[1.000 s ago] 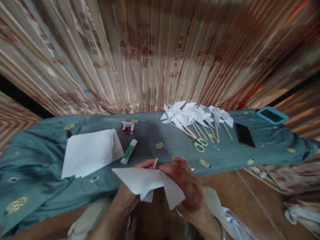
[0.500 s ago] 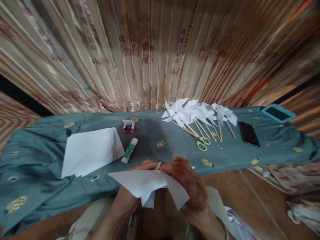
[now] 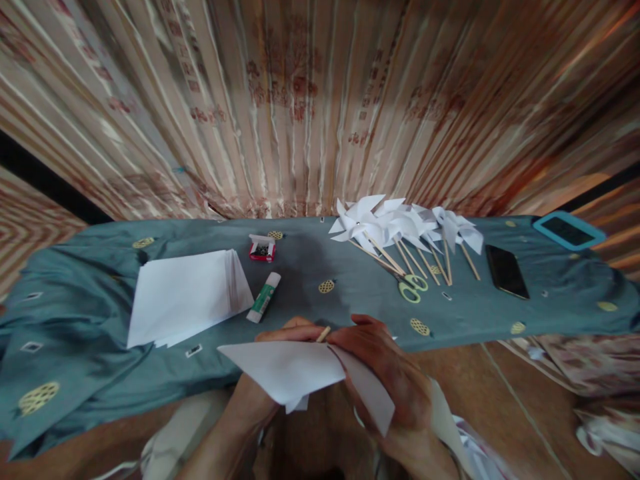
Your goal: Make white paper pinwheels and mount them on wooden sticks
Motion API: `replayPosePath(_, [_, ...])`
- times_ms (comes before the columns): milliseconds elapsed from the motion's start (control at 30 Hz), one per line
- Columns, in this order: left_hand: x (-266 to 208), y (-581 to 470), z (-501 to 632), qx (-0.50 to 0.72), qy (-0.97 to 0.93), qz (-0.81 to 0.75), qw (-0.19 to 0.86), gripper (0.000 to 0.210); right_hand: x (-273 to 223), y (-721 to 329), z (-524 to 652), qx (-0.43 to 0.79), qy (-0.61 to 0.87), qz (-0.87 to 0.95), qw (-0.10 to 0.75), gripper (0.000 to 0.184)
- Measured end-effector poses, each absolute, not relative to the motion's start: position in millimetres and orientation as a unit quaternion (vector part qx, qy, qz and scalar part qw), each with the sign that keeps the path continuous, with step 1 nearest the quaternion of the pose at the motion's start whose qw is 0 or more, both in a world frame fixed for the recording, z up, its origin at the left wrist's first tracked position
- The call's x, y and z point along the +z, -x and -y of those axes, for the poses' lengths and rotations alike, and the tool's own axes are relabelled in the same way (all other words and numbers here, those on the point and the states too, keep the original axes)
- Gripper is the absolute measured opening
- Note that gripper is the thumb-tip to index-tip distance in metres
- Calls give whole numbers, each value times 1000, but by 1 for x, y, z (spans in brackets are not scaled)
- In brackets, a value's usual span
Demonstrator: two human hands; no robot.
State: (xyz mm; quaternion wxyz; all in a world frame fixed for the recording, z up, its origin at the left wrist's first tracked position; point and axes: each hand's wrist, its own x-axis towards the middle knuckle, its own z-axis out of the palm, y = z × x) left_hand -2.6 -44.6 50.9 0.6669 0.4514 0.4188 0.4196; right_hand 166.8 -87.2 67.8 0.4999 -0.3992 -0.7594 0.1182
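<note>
Close to my body, a white paper pinwheel (image 3: 295,368) is held between both hands over the table's front edge. The tip of a wooden stick (image 3: 324,334) pokes out behind the paper, between my fingers. My left hand (image 3: 294,331) is closed behind the paper, which hides most of its fingers. My right hand (image 3: 383,363) bends its fingers over the pinwheel's right side, by the stick. What the fingertips press on is hidden. Beyond my left hand lies a glue stick (image 3: 264,297), with a small red box (image 3: 262,249) of dark pins behind it.
A stack of white paper (image 3: 183,293) lies at the left. Several paper pinwheels (image 3: 363,220) on sticks rest at the back right, beside green-handled scissors (image 3: 412,288). Further right are a black phone (image 3: 506,271) and a blue-framed tablet (image 3: 570,230). A patterned cloth (image 3: 300,290) covers the table.
The view has shifted slightly, so the table's things appear further right. The pinwheel has turned a little in my hands, and its right blade and my right hand sit slightly further right and lower.
</note>
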Motion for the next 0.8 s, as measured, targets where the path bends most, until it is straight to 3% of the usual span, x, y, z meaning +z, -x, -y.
replayPosePath(633, [49,6,48,423,-445,-424,666,27,78,-166,89,148,417,756,483,41])
replayPosePath(800, [52,7,46,413,-432,-441,669,16,77,-165,86,161,420,743,496,34])
